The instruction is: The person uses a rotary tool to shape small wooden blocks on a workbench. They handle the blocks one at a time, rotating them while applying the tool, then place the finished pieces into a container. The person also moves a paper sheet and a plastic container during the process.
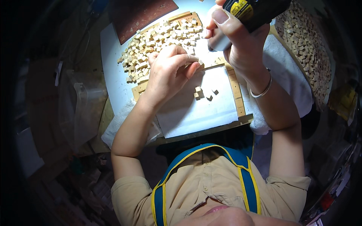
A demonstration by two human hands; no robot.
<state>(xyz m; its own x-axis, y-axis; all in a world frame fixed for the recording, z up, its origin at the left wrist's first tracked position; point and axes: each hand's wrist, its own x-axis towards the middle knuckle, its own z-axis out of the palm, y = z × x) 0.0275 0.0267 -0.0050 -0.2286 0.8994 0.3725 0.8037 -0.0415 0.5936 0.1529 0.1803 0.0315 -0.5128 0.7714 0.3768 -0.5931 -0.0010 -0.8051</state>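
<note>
My left hand (pixel 166 71) is over the work board, fingers curled. Its index finger, which wears a pale cover, reaches a small wooden cube (pixel 201 62) at the fingertips. My right hand (pixel 243 41) is wrapped round a black handheld tool (pixel 264 13) with a yellow label, raised to the right of the left hand. The tool's rounded grey end (pixel 220 44) points down toward the wooden strip. A few loose wooden cubes (pixel 197 92) lie on a white sheet (pixel 196 116) below my hands. Behind the left hand is a heap of wooden cubes (pixel 151 43).
Wooden strips (pixel 235 88) border the white sheet. A reddish-brown board (pixel 141 15) lies at the far left of the table. On the right, many more cubes (pixel 305 45) fill a tray beside a white towel (pixel 284 71). A clear plastic container (pixel 88 94) stands left.
</note>
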